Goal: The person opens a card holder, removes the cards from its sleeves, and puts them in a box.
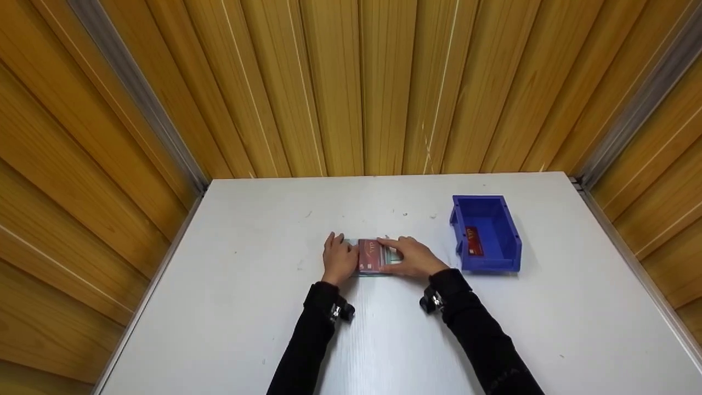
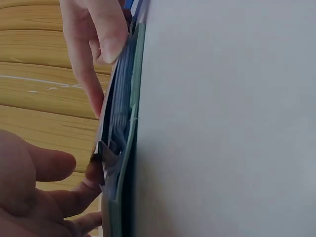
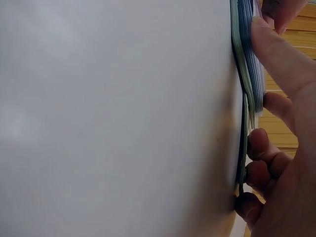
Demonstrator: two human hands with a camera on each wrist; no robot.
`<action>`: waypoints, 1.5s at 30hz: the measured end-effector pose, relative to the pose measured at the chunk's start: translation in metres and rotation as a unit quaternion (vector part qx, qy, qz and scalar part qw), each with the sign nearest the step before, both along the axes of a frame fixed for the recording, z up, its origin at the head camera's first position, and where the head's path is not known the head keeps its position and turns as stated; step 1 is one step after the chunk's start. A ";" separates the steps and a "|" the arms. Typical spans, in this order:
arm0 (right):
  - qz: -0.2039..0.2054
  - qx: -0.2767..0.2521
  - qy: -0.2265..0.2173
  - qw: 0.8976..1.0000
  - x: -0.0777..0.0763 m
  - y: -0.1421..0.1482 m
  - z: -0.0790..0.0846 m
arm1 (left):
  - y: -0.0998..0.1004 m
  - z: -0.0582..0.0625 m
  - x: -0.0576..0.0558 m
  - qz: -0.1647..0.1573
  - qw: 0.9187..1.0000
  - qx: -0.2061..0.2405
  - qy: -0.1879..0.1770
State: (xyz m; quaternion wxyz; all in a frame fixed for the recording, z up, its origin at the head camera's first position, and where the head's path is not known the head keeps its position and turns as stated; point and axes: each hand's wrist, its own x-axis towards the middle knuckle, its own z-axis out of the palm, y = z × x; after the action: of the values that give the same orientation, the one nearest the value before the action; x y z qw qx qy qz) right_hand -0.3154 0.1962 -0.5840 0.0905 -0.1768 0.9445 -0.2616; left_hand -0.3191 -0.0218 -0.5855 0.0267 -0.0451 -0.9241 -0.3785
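Note:
A card holder [image 1: 366, 275] with a green cover and stacked clear sleeves lies opened on the white table. A red card with gold lettering [image 1: 369, 255] shows on its upper sleeve; whether it is fully inside the sleeve I cannot tell. My left hand [image 1: 339, 259] rests on the holder's left side. In the left wrist view its fingertip [image 2: 94, 173] touches the raised sleeve corner, while the thumb stands apart. From the right, my right hand [image 1: 415, 259] spans the sleeves beside the card, thumb at the near edge and a finger at the far edge, gripping the holder.
A blue plastic bin [image 1: 496, 263] stands to the right on the table, with another red card [image 1: 474, 241] inside. Yellow wood-look panels [image 1: 340, 88] wall the table at the back and both sides. Small specks mark the white tabletop [image 1: 247, 312].

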 end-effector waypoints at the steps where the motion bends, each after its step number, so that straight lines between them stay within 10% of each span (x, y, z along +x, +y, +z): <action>1: -0.001 0.000 -0.001 1.000 0.000 0.000 0.000 | 0.000 0.000 0.000 -0.001 1.000 -0.002 0.002; 16: 0.005 0.007 -0.009 1.000 -0.003 0.002 0.001 | -0.005 -0.006 -0.001 -0.011 0.999 0.029 0.017; 28: 0.021 0.010 -0.001 1.000 -0.003 0.005 0.001 | -0.036 0.003 0.000 0.039 0.999 0.020 0.008; 45: 0.014 -0.005 0.005 1.000 -0.002 0.003 -0.003 | -0.031 0.043 0.004 0.007 0.994 0.100 0.044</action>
State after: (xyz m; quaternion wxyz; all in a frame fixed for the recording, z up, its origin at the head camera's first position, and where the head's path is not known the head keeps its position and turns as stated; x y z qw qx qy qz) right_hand -0.3176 0.1989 -0.5874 0.0886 -0.1919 0.9411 -0.2641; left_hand -0.3150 -0.0526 -0.5422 0.0741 -0.0525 -0.8797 -0.4668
